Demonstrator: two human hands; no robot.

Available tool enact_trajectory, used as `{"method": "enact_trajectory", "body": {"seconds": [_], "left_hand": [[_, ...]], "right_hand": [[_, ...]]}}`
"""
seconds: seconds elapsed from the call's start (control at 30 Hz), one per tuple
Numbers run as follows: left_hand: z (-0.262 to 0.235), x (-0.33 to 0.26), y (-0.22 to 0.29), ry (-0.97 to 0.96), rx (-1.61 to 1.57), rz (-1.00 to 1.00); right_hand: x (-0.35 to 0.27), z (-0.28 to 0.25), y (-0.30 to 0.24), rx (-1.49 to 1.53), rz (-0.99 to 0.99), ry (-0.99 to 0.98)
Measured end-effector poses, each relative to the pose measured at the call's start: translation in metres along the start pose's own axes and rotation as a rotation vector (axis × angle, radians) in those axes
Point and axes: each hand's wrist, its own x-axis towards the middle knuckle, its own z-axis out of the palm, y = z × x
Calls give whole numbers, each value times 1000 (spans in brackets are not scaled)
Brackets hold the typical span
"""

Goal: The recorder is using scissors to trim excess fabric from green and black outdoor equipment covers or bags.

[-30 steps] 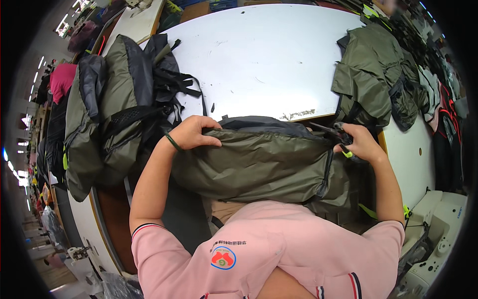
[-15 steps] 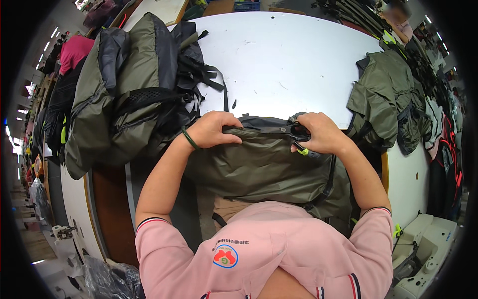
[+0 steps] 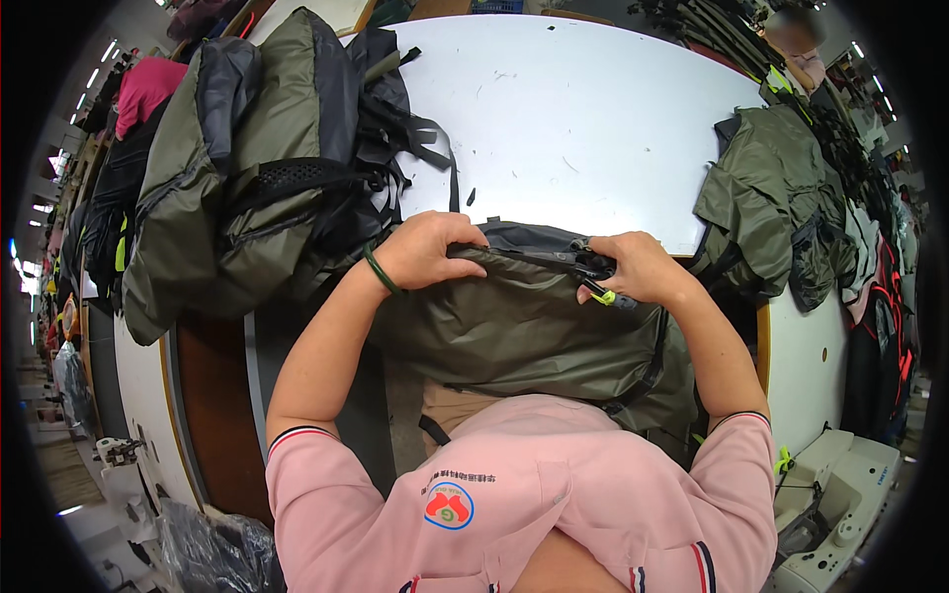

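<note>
Far left: bright pink cloth (image 3: 148, 99) above dark fabric; crumpled clear plastic (image 3: 213, 553) at lower left.
Left stack: olive-and-grey backpacks (image 3: 272, 128) piled at the left end of the table, a black mesh strap (image 3: 292, 176) across the front and loose black webbing (image 3: 430, 148) trailing onto the tabletop.
Left hand: the hand (image 3: 425, 252), green bangle (image 3: 382, 271) at its wrist, pinches the upper edge of the olive bag between thumb and fingers.
Bag in work: the olive bag (image 3: 524, 321) lies across the person's lap, between the torso and the near edge of the table; grey fabric (image 3: 524, 237) shows along its top, behind the olive edge.
Table: white tabletop (image 3: 563, 109), dark scraps and marks scattered over it.
Right hand: the other hand (image 3: 643, 269) curls, thumb against fingers, around a small dark item (image 3: 623, 301) with a yellow-green part, at the bag's upper right; kind of item unclear.
Right pile: crumpled olive fabric (image 3: 771, 188) draped at the table's right end; another person (image 3: 806, 69) beyond, upper right.
Lower right: pale sewing machine (image 3: 840, 514), a yellow-green tie (image 3: 785, 461) near it.
</note>
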Motion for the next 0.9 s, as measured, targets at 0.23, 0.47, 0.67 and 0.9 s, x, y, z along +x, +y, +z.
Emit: {"method": "enact_trajectory", "body": {"seconds": [0.23, 0.47, 0.67, 0.9], "left_hand": [[0, 0, 4, 29, 11, 33], [-3, -1, 12, 43, 87, 19], [-2, -3, 13, 52, 107, 3], [-2, -3, 14, 52, 104, 4]], "right_hand": [[7, 0, -1, -13, -68, 16], [10, 2, -8, 25, -55, 3], [5, 6, -9, -29, -24, 42], [3, 11, -10, -22, -35, 71]]}}
